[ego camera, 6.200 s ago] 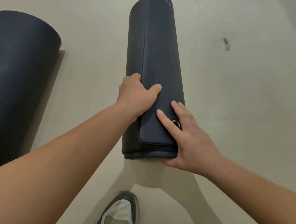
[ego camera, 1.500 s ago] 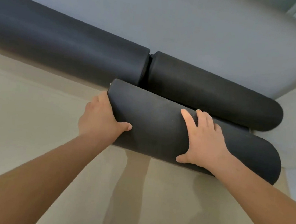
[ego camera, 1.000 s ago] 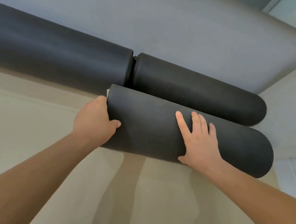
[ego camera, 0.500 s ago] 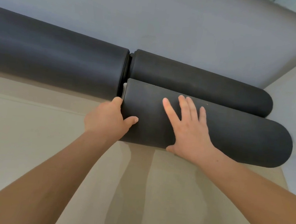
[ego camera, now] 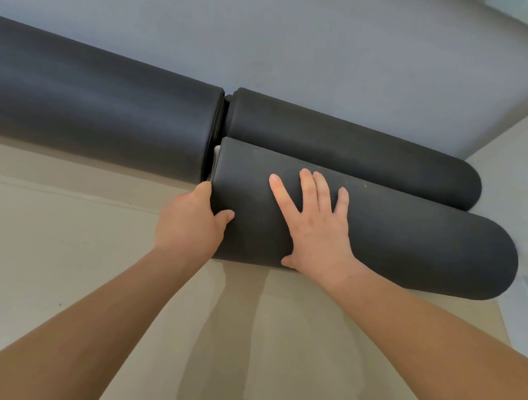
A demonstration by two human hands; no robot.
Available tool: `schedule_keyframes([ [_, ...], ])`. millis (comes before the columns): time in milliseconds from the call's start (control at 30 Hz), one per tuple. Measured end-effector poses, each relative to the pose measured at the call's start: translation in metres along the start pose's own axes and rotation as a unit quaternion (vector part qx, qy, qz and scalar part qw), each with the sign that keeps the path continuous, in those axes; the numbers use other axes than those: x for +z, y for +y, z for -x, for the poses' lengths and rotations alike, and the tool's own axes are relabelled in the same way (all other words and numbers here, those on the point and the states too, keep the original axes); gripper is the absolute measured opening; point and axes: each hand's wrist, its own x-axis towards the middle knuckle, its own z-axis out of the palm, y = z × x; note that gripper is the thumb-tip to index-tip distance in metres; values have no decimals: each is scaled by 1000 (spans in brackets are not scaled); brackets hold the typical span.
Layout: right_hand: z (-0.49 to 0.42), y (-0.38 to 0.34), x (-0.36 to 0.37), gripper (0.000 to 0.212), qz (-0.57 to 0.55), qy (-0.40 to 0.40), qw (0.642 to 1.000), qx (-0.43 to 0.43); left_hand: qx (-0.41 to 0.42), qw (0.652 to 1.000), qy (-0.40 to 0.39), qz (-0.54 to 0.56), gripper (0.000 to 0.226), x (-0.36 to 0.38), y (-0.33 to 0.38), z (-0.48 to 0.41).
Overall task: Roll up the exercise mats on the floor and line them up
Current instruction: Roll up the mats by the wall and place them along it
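Three dark rolled exercise mats lie on the beige floor by a grey wall. A long roll (ego camera: 92,116) lies at the left and a second roll (ego camera: 353,147) continues it to the right, both against the wall. The third roll (ego camera: 414,245) lies in front of the second, touching it. My left hand (ego camera: 190,224) grips this front roll's left end, thumb on top. My right hand (ego camera: 314,224) lies flat on its top with fingers spread.
The grey wall (ego camera: 273,38) runs behind the rolls. A white surface (ego camera: 525,181) stands at the right, beyond the rolls' ends. Beige floor (ego camera: 54,259) stretches in front and to the left.
The front roll has slid right along the floor, so its left end now lines up with the seam between the two back rolls. Both hands moved with it.
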Motion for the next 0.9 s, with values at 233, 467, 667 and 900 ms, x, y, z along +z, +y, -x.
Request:
schedule_keyframes([
  [233, 21, -23, -21, 126, -32, 35, 998, -43, 2, 989, -83, 122, 48, -41, -35, 15],
  [467, 14, -123, -95, 47, -161, 79, 964, -195, 25, 972, -214, -89, 46, -132, -145, 61],
  [667, 11, -250, -158, 46, -140, -27, 937, -320, -114, 986, -71, 102, 32, -185, -249, 141],
  [900, 66, -389, -224, 45, -73, -62, 888, -449, -196, 953, 10, 229, 31, -243, -350, 262],
])
